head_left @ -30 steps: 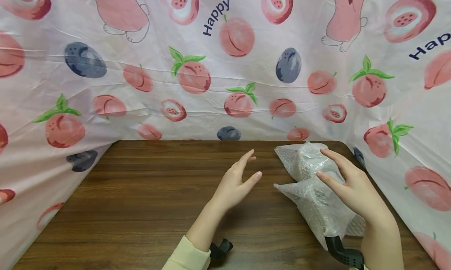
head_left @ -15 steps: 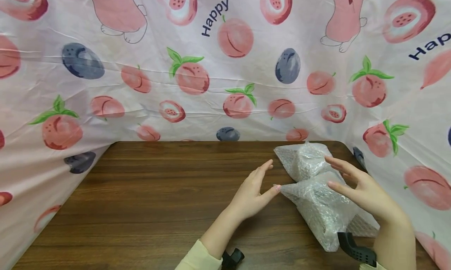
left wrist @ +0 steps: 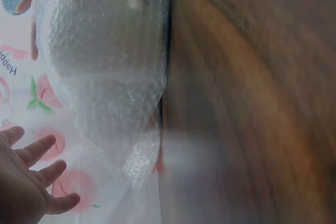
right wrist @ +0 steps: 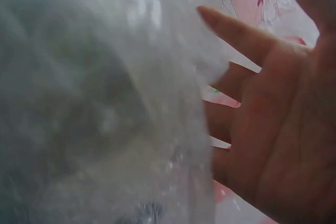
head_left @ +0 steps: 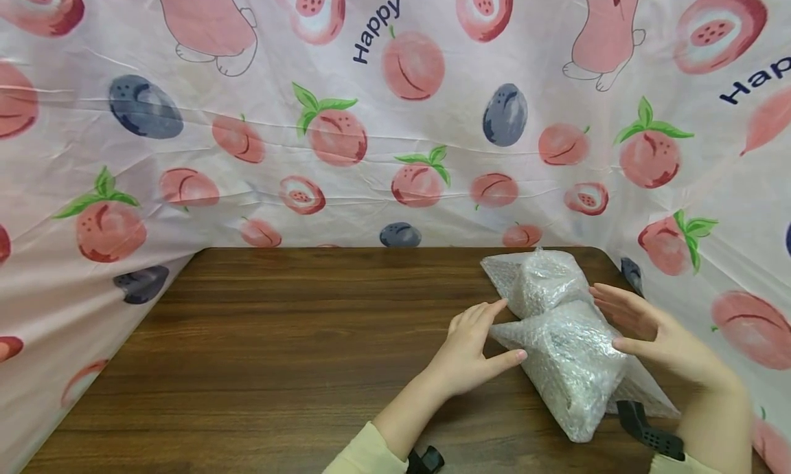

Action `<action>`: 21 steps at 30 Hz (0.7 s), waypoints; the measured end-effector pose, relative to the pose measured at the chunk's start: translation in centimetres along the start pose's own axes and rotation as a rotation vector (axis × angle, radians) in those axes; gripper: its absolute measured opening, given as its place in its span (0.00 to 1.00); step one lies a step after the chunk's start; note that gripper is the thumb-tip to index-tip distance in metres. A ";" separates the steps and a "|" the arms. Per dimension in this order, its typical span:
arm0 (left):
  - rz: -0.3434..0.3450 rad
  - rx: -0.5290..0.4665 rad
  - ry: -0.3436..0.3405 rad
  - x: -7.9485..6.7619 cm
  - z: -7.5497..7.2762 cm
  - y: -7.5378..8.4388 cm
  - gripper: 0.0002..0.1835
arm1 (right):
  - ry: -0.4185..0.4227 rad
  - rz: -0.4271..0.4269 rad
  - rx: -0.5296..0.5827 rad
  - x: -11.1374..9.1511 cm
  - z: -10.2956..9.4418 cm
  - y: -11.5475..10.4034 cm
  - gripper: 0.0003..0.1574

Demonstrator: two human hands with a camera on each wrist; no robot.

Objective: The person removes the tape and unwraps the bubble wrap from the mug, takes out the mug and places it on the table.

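Observation:
A bundle of clear bubble wrap (head_left: 568,343) lies on the right side of the wooden table, pinched in at its middle and with pointed loose corners. What it wraps is blurred by the layers; a pale shape shows through in the left wrist view. My left hand (head_left: 466,350) is at its left side, fingers spread, thumb near the wrap's left corner. On the other side my right hand (head_left: 655,333) has its fingers extended along the wrap's right edge. In the right wrist view the fingers (right wrist: 241,35) overlap the wrap's edge. Neither hand grips it.
The dark wooden table (head_left: 278,364) stretches to the left. Fruit-printed cloth (head_left: 346,117) hangs behind it and along both sides, close to the bundle on the right. A black wrist mount (head_left: 649,429) juts from the right sleeve, another (head_left: 426,459) from the left.
Both hands have moved right and slightly nearer the person. The left has come up to the bundle's left side; the right has passed from over the bundle to its right side. The bundle has stayed put.

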State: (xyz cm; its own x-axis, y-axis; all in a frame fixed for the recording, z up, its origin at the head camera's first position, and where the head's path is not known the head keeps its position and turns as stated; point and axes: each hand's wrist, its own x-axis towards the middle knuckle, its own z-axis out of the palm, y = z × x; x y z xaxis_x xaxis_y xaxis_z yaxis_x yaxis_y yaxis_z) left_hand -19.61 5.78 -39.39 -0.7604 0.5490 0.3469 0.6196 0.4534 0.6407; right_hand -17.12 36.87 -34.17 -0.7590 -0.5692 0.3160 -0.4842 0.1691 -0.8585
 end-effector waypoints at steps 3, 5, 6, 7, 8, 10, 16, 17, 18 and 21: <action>-0.005 0.004 -0.012 0.2 0.5 0.2 0.43 | -0.032 -0.021 0.025 -0.5 -0.5 0.5 0.46; 0.001 0.018 -0.019 0.3 0.9 0.3 0.45 | -0.053 -0.025 0.046 -0.8 -0.8 0.9 0.47; 0.003 0.026 -0.023 0.3 1.1 0.4 0.46 | -0.063 -0.021 0.059 -1.0 -0.9 1.0 0.47; 0.006 0.036 -0.026 0.4 1.3 0.4 0.47 | -0.073 -0.020 0.066 -1.1 -1.0 1.2 0.48; 0.011 0.050 -0.027 0.4 1.5 0.5 0.48 | -0.083 -0.019 0.070 -1.3 -1.1 1.4 0.48; 0.021 0.081 -0.027 0.5 1.9 0.6 0.50 | -0.097 -0.007 0.074 -1.5 -1.2 1.8 0.49; 0.000 0.122 -0.042 0.6 2.8 1.2 0.57 | -0.128 -0.005 0.042 -2.0 -1.5 2.6 0.52; -0.006 0.122 -0.045 0.5 3.0 1.3 0.58 | -0.133 -0.006 0.038 -2.0 -1.5 2.7 0.52; -0.012 0.119 -0.048 0.5 3.1 1.4 0.59 | -0.137 -0.003 0.033 -2.1 -1.5 2.8 0.53; -0.029 0.121 -0.056 0.3 3.5 1.8 0.61 | -0.148 0.013 0.042 -2.3 -1.6 3.3 0.54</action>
State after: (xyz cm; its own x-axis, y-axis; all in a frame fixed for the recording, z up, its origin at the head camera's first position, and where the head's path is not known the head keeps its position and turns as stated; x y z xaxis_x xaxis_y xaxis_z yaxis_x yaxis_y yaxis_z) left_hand -18.04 9.26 -40.50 -0.7686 0.5711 0.2883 0.6189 0.5495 0.5613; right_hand -17.60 40.01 -37.10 -0.6912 -0.6801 0.2444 -0.4539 0.1454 -0.8791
